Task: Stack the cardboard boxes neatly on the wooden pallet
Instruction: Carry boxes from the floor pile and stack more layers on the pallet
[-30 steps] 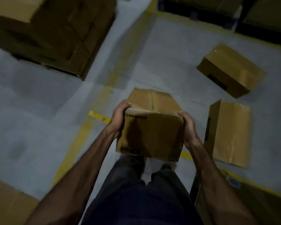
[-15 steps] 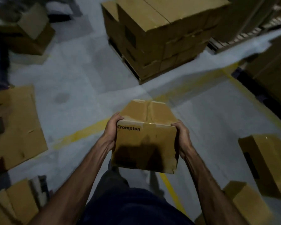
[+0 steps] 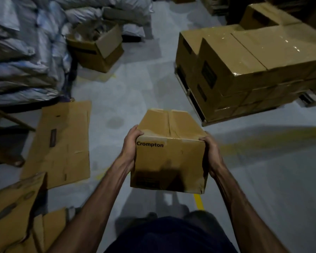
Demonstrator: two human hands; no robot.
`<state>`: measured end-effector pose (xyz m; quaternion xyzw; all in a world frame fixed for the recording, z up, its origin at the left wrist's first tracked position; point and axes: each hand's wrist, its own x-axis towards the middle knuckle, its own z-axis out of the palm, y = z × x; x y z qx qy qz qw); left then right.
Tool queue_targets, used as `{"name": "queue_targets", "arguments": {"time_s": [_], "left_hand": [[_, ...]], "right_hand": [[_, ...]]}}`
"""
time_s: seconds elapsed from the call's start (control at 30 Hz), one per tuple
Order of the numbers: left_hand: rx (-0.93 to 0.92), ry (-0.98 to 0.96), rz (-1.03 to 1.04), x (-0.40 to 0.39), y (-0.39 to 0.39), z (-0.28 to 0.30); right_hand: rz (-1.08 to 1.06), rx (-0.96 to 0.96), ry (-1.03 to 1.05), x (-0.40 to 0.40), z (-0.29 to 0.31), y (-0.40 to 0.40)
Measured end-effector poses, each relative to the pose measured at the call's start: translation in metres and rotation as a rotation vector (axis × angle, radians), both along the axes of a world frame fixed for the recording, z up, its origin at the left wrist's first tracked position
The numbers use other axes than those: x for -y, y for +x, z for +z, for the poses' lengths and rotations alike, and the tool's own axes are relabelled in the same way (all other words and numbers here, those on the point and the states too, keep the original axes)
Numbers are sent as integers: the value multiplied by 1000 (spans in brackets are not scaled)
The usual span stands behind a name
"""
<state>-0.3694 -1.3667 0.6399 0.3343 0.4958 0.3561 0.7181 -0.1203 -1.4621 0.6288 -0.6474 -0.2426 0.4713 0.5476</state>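
Note:
I carry a brown cardboard box (image 3: 169, 154) marked "Crompton" in front of my waist. My left hand (image 3: 130, 146) grips its left upper edge and my right hand (image 3: 211, 149) grips its right side, fingers curled over the corners. Ahead on the right stands a wooden pallet (image 3: 187, 92) loaded with stacked cardboard boxes (image 3: 250, 57), their tops taped and glossy. The pallet's near corner lies about one box length beyond the carried box.
Flattened cardboard sheets (image 3: 62, 141) lie on the grey floor at left, more at lower left (image 3: 13, 212). An open carton (image 3: 98, 48) and piled grey sacks (image 3: 24, 52) fill the upper left. A yellow floor line (image 3: 198, 201) runs below the box.
The view has swung left while I walk: the loaded pallet shifted from top centre to the upper right, and the sacks and open carton came into view. Both hands keep their hold on the box.

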Motion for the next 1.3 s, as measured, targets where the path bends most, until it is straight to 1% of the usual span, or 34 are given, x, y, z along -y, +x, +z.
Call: {"name": "queue_targets", "arguments": {"time_s": [0.1, 0.23, 0.4, 0.53, 0.63, 0.7, 0.8, 0.87, 0.93, 1.07, 1.13, 1.2, 1.3], "left_hand": [[20, 34, 8, -55, -4, 3], [31, 37, 65, -132, 14, 3], [30, 81, 121, -245, 54, 13], [-33, 114, 160, -347, 87, 38], [-34, 162, 180, -417, 104, 57], [-36, 146, 222, -461, 110, 61], [-13, 155, 252, -529, 116, 62], [-12, 152, 256, -580, 122, 53], [-26, 127, 241, -635, 130, 43], [26, 108, 172, -749, 146, 33], [59, 105, 112, -811, 159, 42], [68, 112, 35, -876, 175, 51], [22, 146, -117, -972, 209, 70]], "right_hand": [[-1, 9, 19, -55, 5, -1], [-12, 11, 28, -136, -2, 16], [18, -9, 97, -270, -6, 55], [73, -13, 116, -381, 12, 91], [122, -14, 138, -457, 34, 107], [135, -20, 160, -508, 37, 116], [157, -10, 139, -581, 44, 126], [145, -24, 139, -631, 45, 132], [134, -23, 135, -680, 41, 140], [91, 34, 125, -773, 40, 153], [18, 54, 95, -819, 45, 159], [-70, 51, 117, -865, 50, 168], [-209, 91, 113, -928, 55, 188]]}}
